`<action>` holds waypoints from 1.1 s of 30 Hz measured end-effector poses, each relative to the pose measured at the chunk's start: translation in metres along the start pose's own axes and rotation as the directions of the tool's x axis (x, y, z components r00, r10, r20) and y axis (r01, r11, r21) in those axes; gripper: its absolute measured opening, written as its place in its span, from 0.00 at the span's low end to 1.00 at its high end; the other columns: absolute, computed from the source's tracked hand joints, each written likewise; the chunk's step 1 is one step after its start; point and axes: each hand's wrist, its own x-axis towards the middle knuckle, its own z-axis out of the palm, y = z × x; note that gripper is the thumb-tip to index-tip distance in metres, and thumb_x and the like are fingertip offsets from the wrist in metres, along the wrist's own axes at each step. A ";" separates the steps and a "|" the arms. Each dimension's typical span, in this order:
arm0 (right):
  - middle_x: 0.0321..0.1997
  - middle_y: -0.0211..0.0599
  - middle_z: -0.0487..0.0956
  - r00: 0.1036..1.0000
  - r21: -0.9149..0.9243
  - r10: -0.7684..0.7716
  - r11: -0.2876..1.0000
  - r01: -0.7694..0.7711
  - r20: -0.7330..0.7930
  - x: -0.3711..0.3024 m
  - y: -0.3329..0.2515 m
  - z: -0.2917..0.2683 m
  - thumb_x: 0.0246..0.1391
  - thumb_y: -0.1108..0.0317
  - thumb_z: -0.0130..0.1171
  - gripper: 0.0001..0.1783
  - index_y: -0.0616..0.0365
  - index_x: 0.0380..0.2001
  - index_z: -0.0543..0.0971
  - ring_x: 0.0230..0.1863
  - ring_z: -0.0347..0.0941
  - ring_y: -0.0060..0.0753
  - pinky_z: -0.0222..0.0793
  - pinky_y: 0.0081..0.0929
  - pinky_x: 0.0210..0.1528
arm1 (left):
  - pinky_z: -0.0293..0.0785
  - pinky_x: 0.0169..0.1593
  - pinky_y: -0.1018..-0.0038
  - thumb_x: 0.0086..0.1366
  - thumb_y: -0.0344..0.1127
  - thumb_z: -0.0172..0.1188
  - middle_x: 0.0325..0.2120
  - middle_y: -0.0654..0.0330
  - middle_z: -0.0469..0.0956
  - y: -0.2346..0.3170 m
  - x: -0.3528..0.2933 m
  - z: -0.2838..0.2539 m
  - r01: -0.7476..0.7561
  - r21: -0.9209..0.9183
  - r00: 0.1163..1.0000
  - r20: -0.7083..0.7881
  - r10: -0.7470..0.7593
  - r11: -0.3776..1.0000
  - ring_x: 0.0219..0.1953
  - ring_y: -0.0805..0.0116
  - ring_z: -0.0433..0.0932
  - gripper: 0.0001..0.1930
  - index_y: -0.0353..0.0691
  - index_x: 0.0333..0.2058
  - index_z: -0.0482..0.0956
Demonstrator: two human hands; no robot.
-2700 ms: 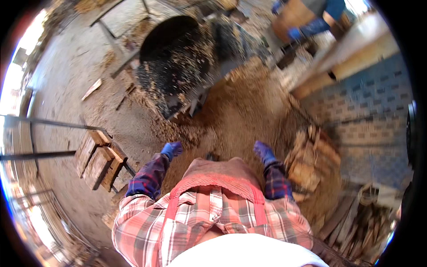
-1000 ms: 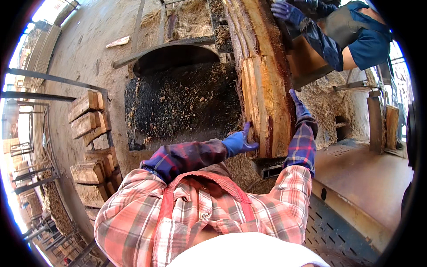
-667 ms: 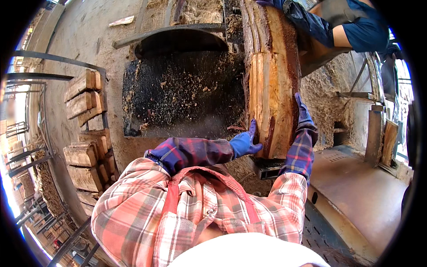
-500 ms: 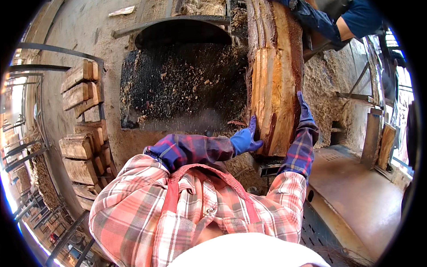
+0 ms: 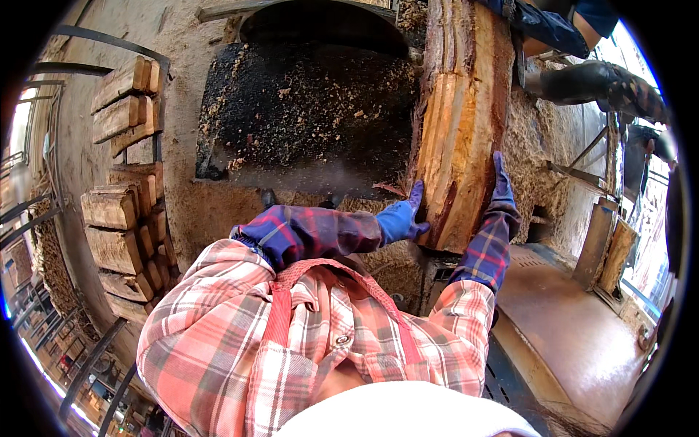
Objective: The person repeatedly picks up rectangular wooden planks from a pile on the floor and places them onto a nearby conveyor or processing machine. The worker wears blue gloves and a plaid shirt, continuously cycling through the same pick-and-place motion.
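A long, split log [image 5: 462,138] with dark bark along its sides and pale, ridged wood on top runs away from me, its near end between my hands. My left hand [image 5: 402,218], in a blue glove, grips the left side of that end, thumb pointing forward along the wood. Against the right side lies my right hand [image 5: 502,186], also gloved, with its fingers stretched forward along the bark. Together the two hands hold the log; part of the left fingers is hidden at its edge.
A dark metal plate [image 5: 306,116] strewn with wood chips lies left of the log. Cut timber pieces [image 5: 113,251] are stacked at the left. A co-worker's arm [image 5: 535,25] is beside the far log. A smooth metal surface [image 5: 564,320] spreads at the right.
The view has shifted, so the log and plate sit slightly differently in the picture. Both my hands keep their hold at the log's near end. More of a co-worker shows at the upper right.
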 end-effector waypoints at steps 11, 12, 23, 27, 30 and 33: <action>0.53 0.34 0.72 0.995 -0.147 -0.096 0.985 0.090 -0.035 -0.027 0.002 0.060 0.51 0.44 0.54 0.35 0.60 0.54 0.69 0.50 0.69 0.33 0.63 0.29 0.55 | 0.69 0.44 0.64 0.53 0.46 0.60 0.34 0.32 0.73 -0.025 -0.011 -0.010 -0.019 -0.083 0.997 -0.077 0.012 0.996 0.38 0.40 0.74 0.51 0.29 0.61 0.32; 0.51 0.34 0.74 0.994 -0.115 -0.100 0.989 0.096 -0.033 -0.034 0.002 0.067 0.49 0.45 0.57 0.34 0.59 0.53 0.70 0.49 0.70 0.33 0.65 0.29 0.53 | 0.69 0.44 0.63 0.53 0.46 0.60 0.34 0.32 0.73 -0.022 -0.013 -0.014 -0.034 -0.094 0.996 -0.082 0.027 0.995 0.38 0.40 0.75 0.51 0.29 0.61 0.32; 0.59 0.32 0.66 0.975 -0.210 -0.224 0.953 0.221 0.008 0.001 0.012 0.047 0.54 0.52 0.54 0.31 0.60 0.56 0.67 0.59 0.61 0.27 0.55 0.24 0.61 | 0.61 0.56 0.70 0.53 0.49 0.60 0.49 0.33 0.66 -0.028 -0.014 -0.027 0.008 -0.046 0.997 -0.073 -0.011 0.999 0.53 0.45 0.68 0.51 0.30 0.62 0.35; 0.60 0.30 0.65 0.976 -0.199 -0.214 0.956 0.216 0.032 0.020 0.020 0.032 0.55 0.52 0.53 0.32 0.59 0.58 0.64 0.58 0.61 0.25 0.57 0.24 0.60 | 0.60 0.57 0.70 0.53 0.49 0.61 0.49 0.33 0.66 -0.031 -0.014 -0.029 0.006 -0.044 0.998 -0.063 -0.009 0.999 0.52 0.45 0.68 0.51 0.29 0.62 0.36; 0.60 0.31 0.65 0.972 -0.190 -0.236 0.953 0.234 0.016 0.029 0.022 0.037 0.56 0.52 0.52 0.31 0.58 0.58 0.65 0.59 0.60 0.26 0.55 0.24 0.61 | 0.60 0.57 0.70 0.53 0.49 0.61 0.49 0.33 0.66 -0.030 -0.016 -0.033 0.017 -0.050 0.997 -0.072 -0.020 0.999 0.53 0.45 0.68 0.51 0.29 0.62 0.36; 0.61 0.34 0.64 0.919 -0.371 -0.360 0.841 0.395 0.162 0.075 0.030 0.008 0.57 0.56 0.50 0.26 0.61 0.55 0.68 0.62 0.58 0.26 0.51 0.25 0.64 | 0.60 0.57 0.70 0.53 0.49 0.61 0.50 0.32 0.65 -0.031 -0.019 -0.037 0.004 -0.069 0.996 -0.090 -0.010 0.998 0.54 0.45 0.66 0.51 0.29 0.62 0.36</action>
